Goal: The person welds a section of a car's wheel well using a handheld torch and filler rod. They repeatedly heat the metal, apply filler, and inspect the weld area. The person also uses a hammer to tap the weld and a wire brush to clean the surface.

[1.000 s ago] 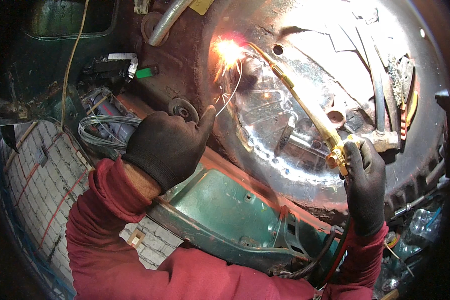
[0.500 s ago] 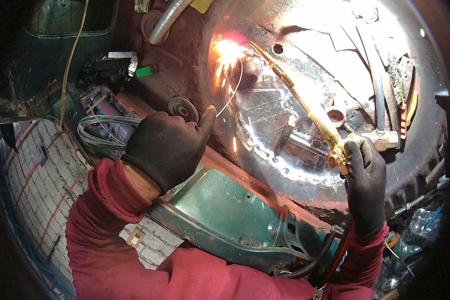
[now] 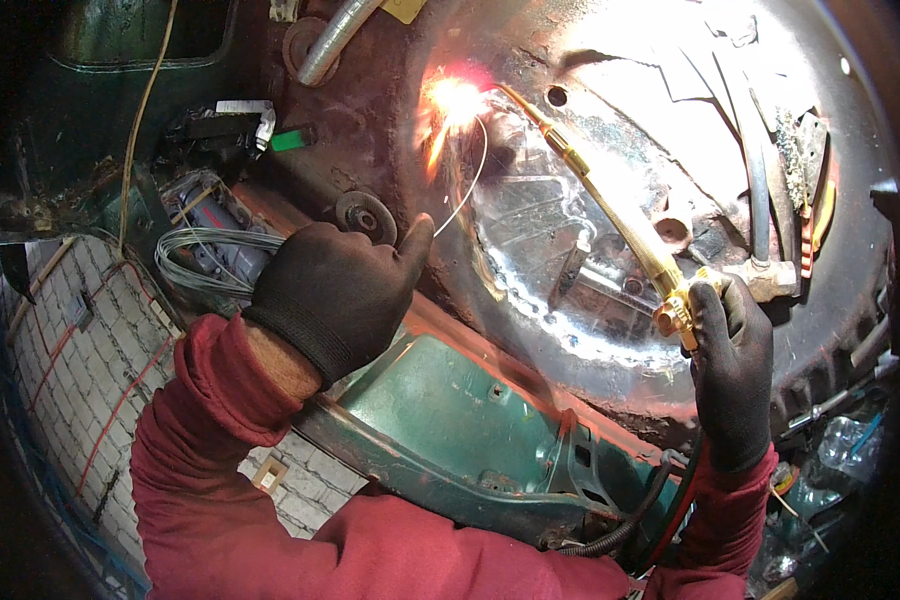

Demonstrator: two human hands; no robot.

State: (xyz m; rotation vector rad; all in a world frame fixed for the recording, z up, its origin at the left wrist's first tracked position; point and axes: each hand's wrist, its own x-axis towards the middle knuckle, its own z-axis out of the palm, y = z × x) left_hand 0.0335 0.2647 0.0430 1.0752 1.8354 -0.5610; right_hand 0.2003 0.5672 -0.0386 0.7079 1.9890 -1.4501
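Observation:
In a dark glove, my left hand (image 3: pixel 345 285) pinches a thin wire (image 3: pixel 470 186); its front end curves up to a bright glowing spot on the rusty metal panel (image 3: pixel 380 120). A coil of the same wire (image 3: pixel 205 262) loops out behind that hand. My right hand (image 3: pixel 735 365), gloved too, is closed round the valve end of a brass gas torch (image 3: pixel 610 207). The torch slants up to the left, its bent tip at the glow, where flame and sparks hide the metal. A pale, lumpy seam (image 3: pixel 560 327) curves along the round recess below.
A hammer (image 3: pixel 760 215) and pliers with orange-red handles (image 3: pixel 816 230) lie right of the torch. An angle grinder (image 3: pixel 365 217) sits behind my left hand. Dark and red hoses (image 3: pixel 660 520) run below my right wrist. A clear plastic bottle (image 3: pixel 850 445) is at the lower right.
Both hands and the torch stay nearly still. The spray of sparks has shrunk to a tighter glow, and the falling spark streaks near the wire are gone.

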